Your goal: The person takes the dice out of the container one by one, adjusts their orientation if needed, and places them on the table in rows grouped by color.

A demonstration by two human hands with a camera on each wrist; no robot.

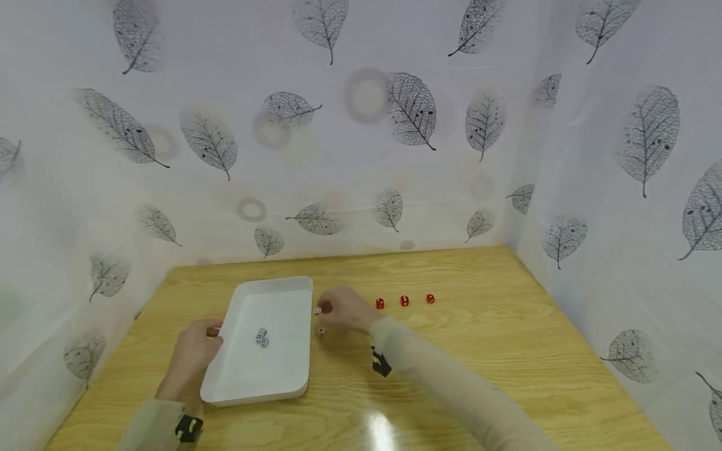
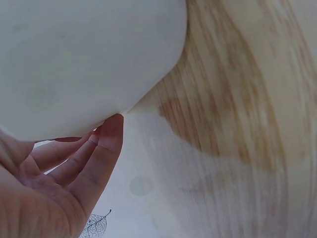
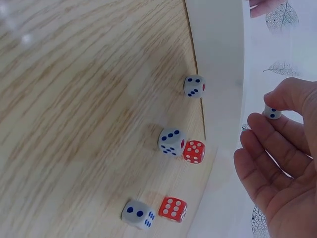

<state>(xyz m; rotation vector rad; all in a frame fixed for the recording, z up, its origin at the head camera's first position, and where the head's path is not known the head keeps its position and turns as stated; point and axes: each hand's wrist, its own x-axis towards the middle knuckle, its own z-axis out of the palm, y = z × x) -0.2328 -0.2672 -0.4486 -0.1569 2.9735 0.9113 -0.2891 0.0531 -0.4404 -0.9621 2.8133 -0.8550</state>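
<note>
My left hand (image 1: 194,351) grips the left rim of a white tray (image 1: 293,351); in the left wrist view the fingers of the left hand (image 2: 74,183) lie under its edge. A few white dice (image 1: 262,337) sit together inside the tray. Just beyond the tray's right rim, my right hand (image 1: 346,309) pinches a white die (image 1: 318,310). In the right wrist view, thumb and index of the right hand (image 3: 282,148) hold that die (image 3: 272,112), its other fingers loosely bent. Beneath are loose white dice on the table, one (image 3: 194,86) close to the tray wall.
Three red dice stand in a row right of the right hand: one (image 1: 380,303) nearest it, a middle one (image 1: 404,300) and a far one (image 1: 430,299). The wooden table (image 1: 485,351) meets leaf-patterned curtains (image 1: 350,163) at the back and sides.
</note>
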